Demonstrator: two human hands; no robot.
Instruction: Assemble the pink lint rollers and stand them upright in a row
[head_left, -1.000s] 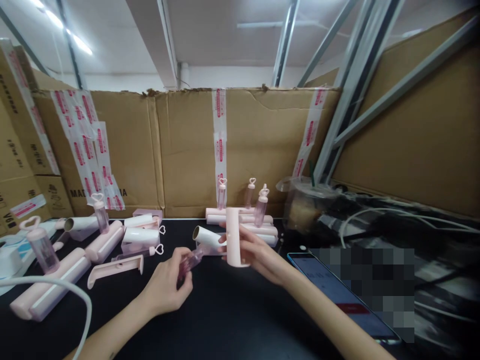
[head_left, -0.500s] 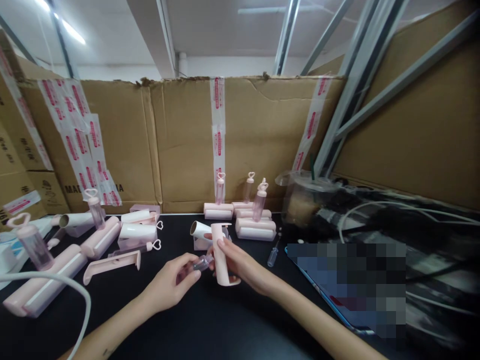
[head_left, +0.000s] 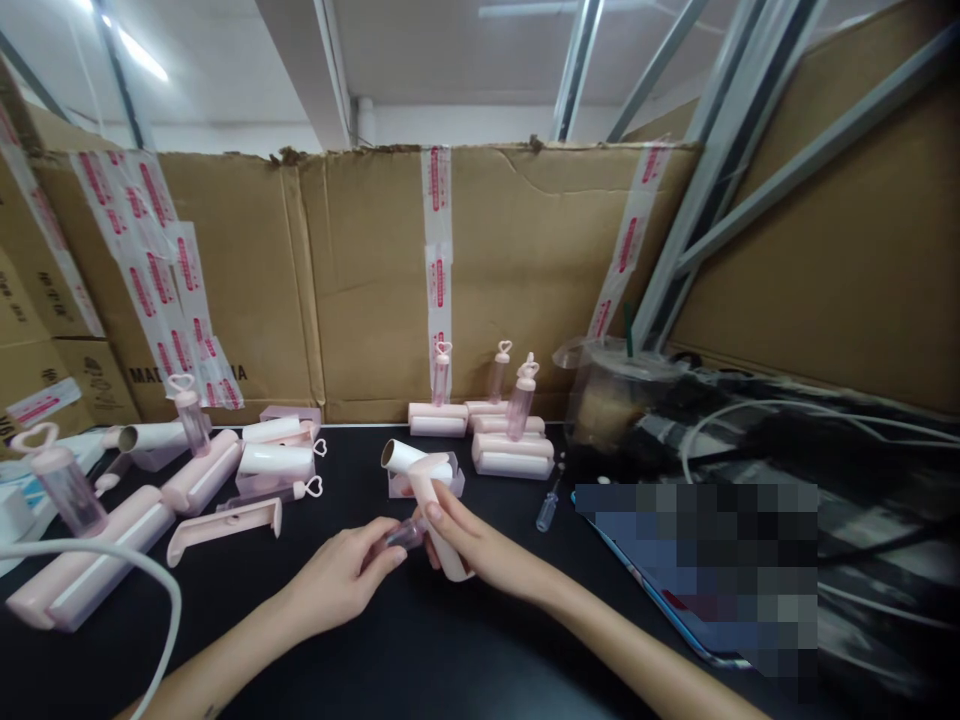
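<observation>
My left hand (head_left: 352,560) is closed around a clear pinkish plastic handle (head_left: 406,534), whose far end points at the pink part in my other hand. My right hand (head_left: 465,535) grips a pale pink lint-roller cover (head_left: 442,540), tilted, with its curved outer side toward me. The handle's end meets the cover or lies right beside it; fingers hide the joint. Just behind the cover, a white paper roll (head_left: 405,458) with a cardboard core rests in a clear pink case (head_left: 403,486).
Assembled pink lint rollers stand at the back (head_left: 512,455) and left (head_left: 97,560). A loose pink cover (head_left: 225,530) lies left of my hands. On the right are a small screwdriver (head_left: 548,510), a drink cup (head_left: 611,400) and a blue-edged tablet-like object (head_left: 637,585). A white cable (head_left: 169,590) curves at front left.
My right hand has turned the pink cover from nearly upright to a slant, its top leaning left. My left hand has shifted slightly right with the handle, closer to the cover.
</observation>
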